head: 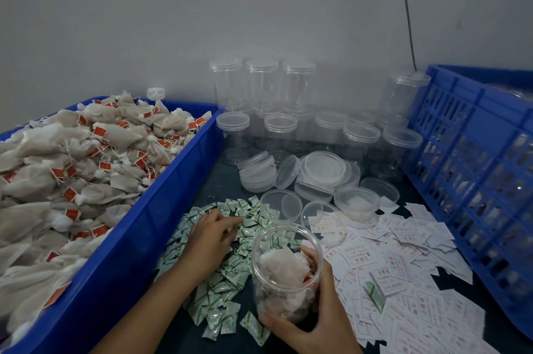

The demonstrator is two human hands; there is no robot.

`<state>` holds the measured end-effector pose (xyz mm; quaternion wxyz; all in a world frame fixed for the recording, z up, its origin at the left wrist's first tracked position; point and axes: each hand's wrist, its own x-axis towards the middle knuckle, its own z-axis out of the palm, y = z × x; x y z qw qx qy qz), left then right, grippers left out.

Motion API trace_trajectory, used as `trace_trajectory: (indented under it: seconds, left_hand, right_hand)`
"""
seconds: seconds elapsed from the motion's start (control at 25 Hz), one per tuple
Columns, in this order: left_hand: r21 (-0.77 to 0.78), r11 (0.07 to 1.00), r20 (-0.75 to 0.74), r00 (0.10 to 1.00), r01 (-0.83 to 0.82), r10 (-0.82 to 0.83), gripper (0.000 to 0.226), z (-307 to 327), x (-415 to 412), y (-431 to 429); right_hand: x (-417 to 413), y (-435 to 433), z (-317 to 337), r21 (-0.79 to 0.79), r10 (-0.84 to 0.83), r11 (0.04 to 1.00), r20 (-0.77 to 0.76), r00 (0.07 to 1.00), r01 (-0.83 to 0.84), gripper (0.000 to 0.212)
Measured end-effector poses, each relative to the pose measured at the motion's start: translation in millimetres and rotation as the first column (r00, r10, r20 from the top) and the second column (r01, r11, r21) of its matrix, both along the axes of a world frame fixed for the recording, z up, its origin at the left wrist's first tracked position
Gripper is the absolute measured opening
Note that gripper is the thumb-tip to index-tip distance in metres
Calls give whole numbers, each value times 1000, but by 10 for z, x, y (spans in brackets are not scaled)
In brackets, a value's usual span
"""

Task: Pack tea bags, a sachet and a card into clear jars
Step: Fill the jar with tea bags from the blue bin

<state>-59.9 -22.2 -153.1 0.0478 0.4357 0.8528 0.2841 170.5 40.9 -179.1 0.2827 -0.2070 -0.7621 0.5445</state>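
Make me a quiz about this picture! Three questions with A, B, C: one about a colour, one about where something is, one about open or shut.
1. What colour are the tags on the tea bags in the blue tub?
A. yellow
B. red
C. purple

2. Where is the left hand?
A. in the blue tub
B. on the green-and-white sachets
C. up in the air

3. The jar in the right hand is:
A. shut with a lid
B. open, with tea bags inside
C. open and empty

Answers:
1 B, the little tags are red.
2 B, its fingers touch the sachet pile.
3 B, the mouth has no lid and pale bags show through the clear wall.
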Motion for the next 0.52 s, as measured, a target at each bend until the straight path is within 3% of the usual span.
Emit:
trace_trajectory:
  seconds: [0.16,0.28,0.36,0.52]
  left_hand:
    - [126,990,6,998,-61,61,3,-7,84,-5]
    - [231,971,-10,998,-60,64,9,114,136,-46]
    - [379,925,-21,999,-22,32,10,339,258,-80]
    - [609,783,97,968,126,-231,20,843,747,-209]
  right_hand:
    - [-7,3,23,-13,4,1000,1,1000,-4,104]
    - [4,3,30,-29,20,999,14,1000,-19,107]
    - [9,-3,30,-34,20,999,20,1000,-20,109]
    - [3,-34,41,-21,27,999,-27,999,-27,101]
